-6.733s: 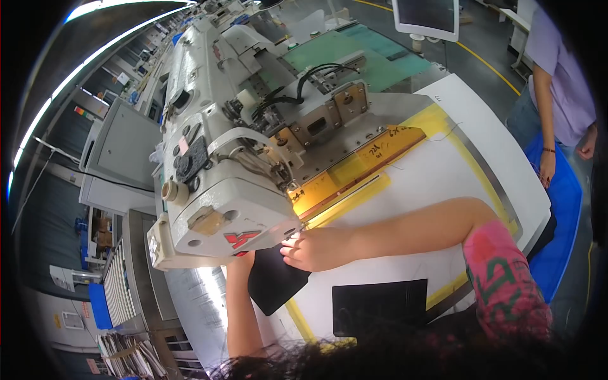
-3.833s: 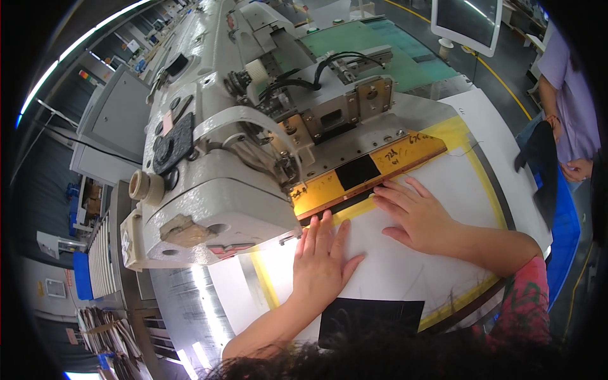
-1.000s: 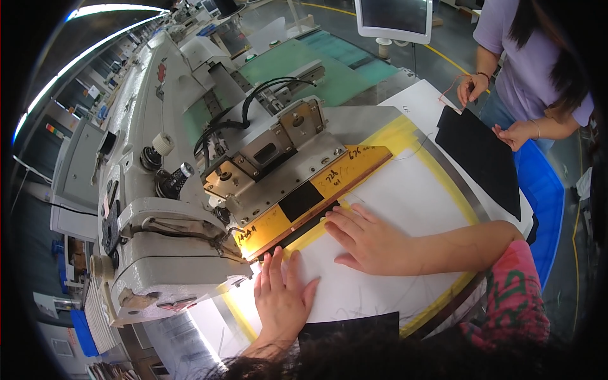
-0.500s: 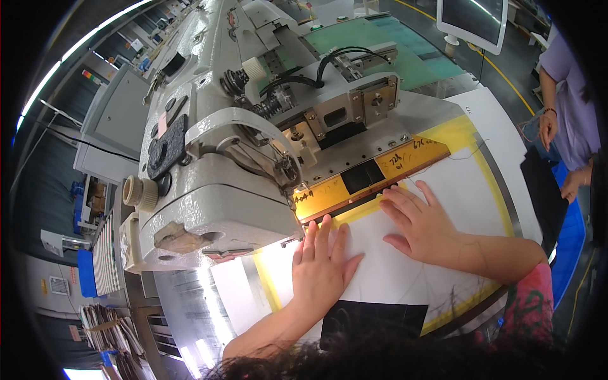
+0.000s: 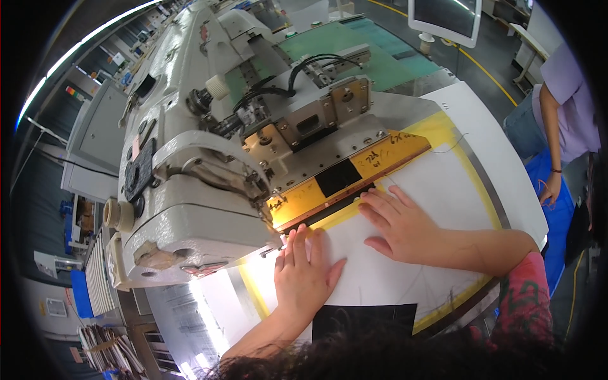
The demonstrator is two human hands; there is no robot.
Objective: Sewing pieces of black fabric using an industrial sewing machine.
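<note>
My left hand (image 5: 304, 272) lies flat and open, fingertips beside a black fabric strip (image 5: 345, 201) near the needle area of a large sewing machine (image 5: 190, 221). Palm down on the same white sheet (image 5: 354, 266), my right hand (image 5: 402, 225) is open too, its fingers spread and their tips at the strip's right end. Along the strip's far side runs a yellow clamp plate (image 5: 373, 158) with a brown front edge and handwritten marks. A square of black fabric (image 5: 337, 178) sits on the plate. Whether my fingertips press on the strip cannot be told.
Yellow tape (image 5: 484, 183) borders the white sheet. Another black piece (image 5: 367, 320) lies at its near edge, partly hidden by hair. A co-worker's hand (image 5: 552, 189) holds orange thread at right, by a blue cover (image 5: 544, 215). A monitor (image 5: 446, 19) stands beyond.
The whole view has shifted, bringing the machine and my hands further left in the picture. Both hands keep nearly the same pose by the strip. The co-worker's arm has moved.
</note>
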